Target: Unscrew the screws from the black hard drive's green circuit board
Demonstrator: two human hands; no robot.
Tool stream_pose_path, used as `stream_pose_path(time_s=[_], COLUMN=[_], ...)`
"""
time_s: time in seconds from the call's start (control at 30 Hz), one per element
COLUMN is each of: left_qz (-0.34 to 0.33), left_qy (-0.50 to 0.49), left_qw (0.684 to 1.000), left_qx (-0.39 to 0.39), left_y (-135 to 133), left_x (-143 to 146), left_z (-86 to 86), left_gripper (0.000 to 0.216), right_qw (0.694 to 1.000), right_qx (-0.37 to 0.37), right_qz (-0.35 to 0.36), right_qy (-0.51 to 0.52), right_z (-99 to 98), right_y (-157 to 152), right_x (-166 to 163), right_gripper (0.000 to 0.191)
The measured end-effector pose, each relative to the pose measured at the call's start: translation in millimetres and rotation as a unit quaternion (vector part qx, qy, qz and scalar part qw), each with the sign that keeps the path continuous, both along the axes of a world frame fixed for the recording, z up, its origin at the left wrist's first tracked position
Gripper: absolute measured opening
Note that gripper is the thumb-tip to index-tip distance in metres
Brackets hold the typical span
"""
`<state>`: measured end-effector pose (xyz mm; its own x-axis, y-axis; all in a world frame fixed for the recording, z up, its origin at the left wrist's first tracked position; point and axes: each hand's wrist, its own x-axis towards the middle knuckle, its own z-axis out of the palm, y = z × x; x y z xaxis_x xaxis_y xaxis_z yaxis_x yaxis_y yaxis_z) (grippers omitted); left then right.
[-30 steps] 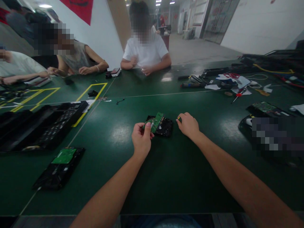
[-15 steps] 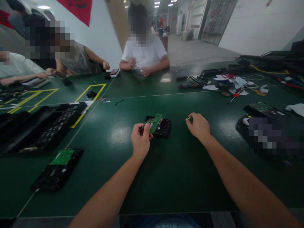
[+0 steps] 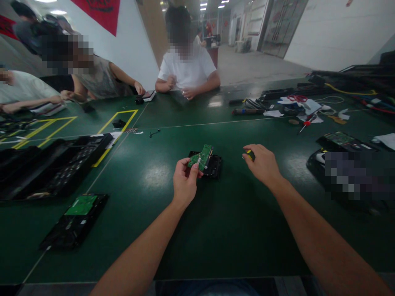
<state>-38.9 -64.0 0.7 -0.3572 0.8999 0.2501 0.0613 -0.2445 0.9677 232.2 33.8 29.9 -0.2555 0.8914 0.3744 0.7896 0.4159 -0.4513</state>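
My left hand (image 3: pixel 185 181) is closed on a green circuit board (image 3: pixel 202 158), pinched at its near left edge between thumb and fingers. The board is tilted over a black plastic housing (image 3: pixel 213 169) on the table, covering part of it. To the right, my right hand (image 3: pixel 262 162) hovers with its thumb and index fingertips apart. A small yellow-and-black tool handle (image 3: pixel 251 155) is tucked in that hand; most of it is hidden by the fingers, so its kind does not show.
A black device with a green board (image 3: pixel 82 204) lies at left, before a long black casing (image 3: pixel 61 168). At right are another board (image 3: pixel 341 139), a red-handled screwdriver (image 3: pixel 307 123) and tangled cables. Co-workers sit across the green table (image 3: pixel 234 230).
My left hand has raised and turned the circuit board slightly, shifting a little right. My right hand's thumb and index finger have spread, showing more of the yellow-and-black handle.
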Motion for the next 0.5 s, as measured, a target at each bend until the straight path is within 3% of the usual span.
stream_pose_path(time_s=[0.1, 0.17, 0.23, 0.33, 0.43, 0.5], left_qz=[-0.081, -0.117, -0.145, -0.18, -0.145, -0.044], left_qy=[-0.007, -0.01, -0.018, -0.01, 0.078, 0.176], left_qw=[0.997, 0.993, 0.989, 0.983, 0.986, 0.983], left_qx=[-0.001, -0.013, -0.023, -0.036, -0.026, 0.014], left_y=[-4.1, -7.7, -11.0, -13.8, -12.4, -8.7], left_x=[6.9, 12.6, 17.3, 19.6, 12.7, 2.1], left_z=[0.8, -0.3, -2.6, -5.8, -4.2, -0.2], left_gripper=[0.036, 0.036, 0.037, 0.037, 0.033, 0.023], right_qw=[0.975, 0.913, 0.861, 0.816, 0.788, 0.776], right_qx=[-0.167, -0.313, -0.377, -0.421, -0.439, -0.447], right_qz=[0.072, 0.15, 0.187, 0.196, 0.185, 0.177], right_qy=[0.126, 0.216, 0.285, 0.344, 0.391, 0.409], right_z=[1.8, 1.1, -0.7, -3.7, -6.0, -7.6], right_y=[-14.0, -19.4, -20.8, -18.6, -15.6, -14.0], right_x=[-19.8, -28.7, -33.1, -32.9, -29.1, -27.0], right_gripper=[0.04, 0.05, 0.043, 0.034, 0.035, 0.035])
